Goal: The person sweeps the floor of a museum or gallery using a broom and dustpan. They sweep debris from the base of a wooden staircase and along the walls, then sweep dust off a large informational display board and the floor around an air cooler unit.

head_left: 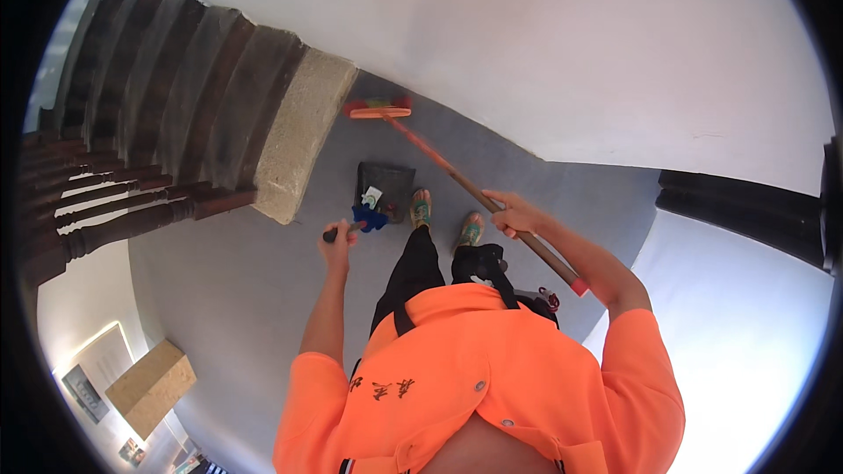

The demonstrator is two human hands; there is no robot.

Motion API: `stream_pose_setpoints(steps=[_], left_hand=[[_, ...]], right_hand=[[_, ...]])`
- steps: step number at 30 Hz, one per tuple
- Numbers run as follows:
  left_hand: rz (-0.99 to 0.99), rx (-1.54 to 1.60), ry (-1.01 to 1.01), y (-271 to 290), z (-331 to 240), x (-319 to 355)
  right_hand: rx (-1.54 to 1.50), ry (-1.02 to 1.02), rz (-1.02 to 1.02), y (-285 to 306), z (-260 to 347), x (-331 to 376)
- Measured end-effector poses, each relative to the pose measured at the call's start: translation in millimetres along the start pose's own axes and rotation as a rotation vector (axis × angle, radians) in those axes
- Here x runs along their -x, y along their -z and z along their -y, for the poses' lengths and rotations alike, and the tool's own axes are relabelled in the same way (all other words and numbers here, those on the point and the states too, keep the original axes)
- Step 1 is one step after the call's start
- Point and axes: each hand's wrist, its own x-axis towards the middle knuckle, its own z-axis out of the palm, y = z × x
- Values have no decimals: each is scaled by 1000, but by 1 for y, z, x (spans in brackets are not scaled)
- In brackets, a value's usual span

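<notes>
My right hand (512, 214) is closed around the wooden stick of a broom (465, 183). The stick runs up and left to an orange broom head (379, 111) with red and green bristles, at the floor near the bottom stone step. My left hand (335, 244) is wrapped round the dark-ended handle of a dustpan. The black dustpan pan (399, 177) lies in front of my left shoe, with a pale green-and-white wrapper (371, 197) in it. A blue bunched thing (371, 218) shows at the handle, partly covering its line to the pan.
Dark stairs (189, 88) with a wooden railing (132, 219) rise at the left, above a pale stone step (303, 136). A white wall (571, 53) borders the grey floor (246, 272) ahead. A tan box-like block (151, 389) stands at lower left; a dark beam-like edge (738, 215) is at right.
</notes>
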Motion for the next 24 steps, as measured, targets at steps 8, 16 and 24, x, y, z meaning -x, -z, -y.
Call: stream_pose_setpoints(steps=[8, 16, 24], left_hand=[[-11, -54, -4, 16, 0, -58], [-35, 44, 46, 29, 16, -98], [-65, 80, 94, 35, 26, -96]], right_hand=[[98, -79, -8, -25, 50, 45], [-18, -199, 14, -32, 50, 8], [181, -160, -38, -36, 67, 23]])
